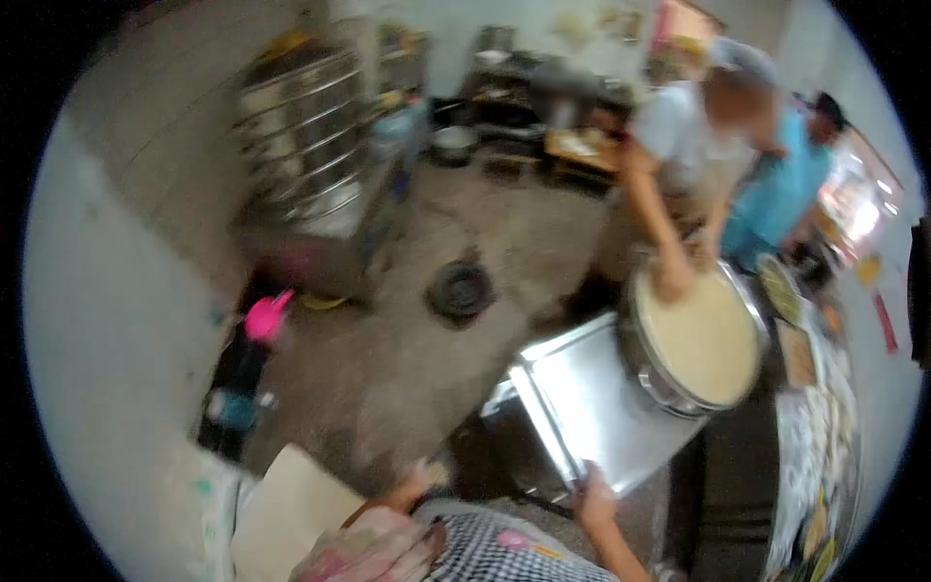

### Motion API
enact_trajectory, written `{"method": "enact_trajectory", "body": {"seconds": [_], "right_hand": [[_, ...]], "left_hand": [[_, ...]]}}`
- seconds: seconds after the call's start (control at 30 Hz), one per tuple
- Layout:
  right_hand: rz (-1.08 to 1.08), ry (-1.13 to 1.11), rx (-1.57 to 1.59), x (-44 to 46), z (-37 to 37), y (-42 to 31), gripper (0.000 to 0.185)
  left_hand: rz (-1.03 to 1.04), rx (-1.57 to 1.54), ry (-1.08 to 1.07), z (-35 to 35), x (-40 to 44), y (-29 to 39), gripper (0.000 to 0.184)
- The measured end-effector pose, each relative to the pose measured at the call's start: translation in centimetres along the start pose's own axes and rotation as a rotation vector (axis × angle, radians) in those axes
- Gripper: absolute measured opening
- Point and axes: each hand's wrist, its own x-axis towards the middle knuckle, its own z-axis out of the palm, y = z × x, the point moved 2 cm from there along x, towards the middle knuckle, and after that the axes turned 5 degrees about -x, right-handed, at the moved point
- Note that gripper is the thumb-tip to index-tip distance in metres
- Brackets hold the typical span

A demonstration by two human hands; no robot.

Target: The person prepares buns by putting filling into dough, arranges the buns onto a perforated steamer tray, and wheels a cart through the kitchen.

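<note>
My left hand (415,485) is low in the middle of the view, blurred by motion. Its fingers look closed around something small and pale (438,473), too smeared to name. My right hand (594,500) touches the near edge of a shiny stainless steel box-like unit (572,373), fingers stretched onto the metal. At the unit's far right corner stands a large round metal pot (652,373) filled almost to the rim with a pale cream-coloured mass (706,335). Across from me, a person in a white top and hair cover (669,126) has an arm down in that pot.
A tall stacked metal steamer (315,136) stands at the back left. A drain-like dark disc (464,291) lies on the floor. Pink jug (264,318) at left. Another person in blue (776,199) is behind the counter side. A foil-covered counter (810,466) with trays runs along the right.
</note>
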Motion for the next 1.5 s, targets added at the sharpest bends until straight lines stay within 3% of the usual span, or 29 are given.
{"method": "enact_trajectory", "body": {"seconds": [0.03,0.1,0.13,0.17,0.23,0.47,0.73,0.83,0.97,1.03,1.13,1.33,1.4,1.47,1.5], "right_hand": [[-0.012,0.044,-0.088,-0.1,0.8,0.7,0.053],[0.107,-0.081,-0.044,-0.3,-1.0,-1.2,0.052],[0.077,-0.078,-0.021,-0.3,-1.2,-1.2,0.050],[0.179,-0.203,-0.031,0.3,-2.2,-2.2,0.044],[0.034,-0.014,-0.094,-0.5,-0.5,-1.3,0.036],[0.094,-0.136,-0.006,0.0,-1.4,-1.4,0.036],[0.058,-0.065,-0.034,-0.3,-1.3,-1.0,0.040],[0.029,0.005,-0.057,-0.4,-1.9,-1.4,0.040],[0.045,-0.031,-0.056,-0.2,-1.2,-1.4,0.041],[0.056,-0.053,-0.054,-0.1,-1.2,-1.4,0.041],[0.024,0.012,-0.033,-0.1,-1.1,-1.3,0.028],[0.003,0.107,-0.052,-0.2,-0.7,-1.2,0.027],[-0.008,0.116,-0.051,-0.1,-0.4,-1.0,0.027],[0.023,0.043,-0.056,-0.1,-0.1,-0.9,0.032],[0.059,-0.034,-0.061,0.1,-0.3,-0.9,0.036]], "left_hand": [[0.003,0.079,-0.033,-0.8,-1.0,0.3,0.060],[-0.170,0.238,-0.218,0.4,2.5,-7.4,0.059],[-0.182,0.305,-0.247,-0.2,3.7,-7.7,0.057],[-0.143,0.340,-0.242,-0.6,4.5,-5.8,0.056],[-0.068,0.363,-0.223,-1.5,4.8,-0.8,0.053],[0.084,0.408,-0.215,-1.9,4.5,8.2,0.045],[0.186,0.414,-0.190,-1.3,3.0,10.0,0.039],[0.234,0.278,-0.185,-0.7,2.6,11.0,0.038],[0.216,0.441,-0.181,0.0,4.0,8.7,0.032],[0.335,0.529,-0.166,0.9,6.2,4.8,0.028],[1.026,0.925,0.128,3.0,9.6,-0.9,0.024],[0.916,1.221,-0.154,2.8,9.9,-4.7,0.018],[0.023,0.434,-0.340,2.5,10.7,-4.8,0.034],[-0.279,0.141,-0.350,1.7,8.5,-0.8,0.042],[-0.151,0.264,-0.302,0.2,5.6,3.7,0.038]]}}
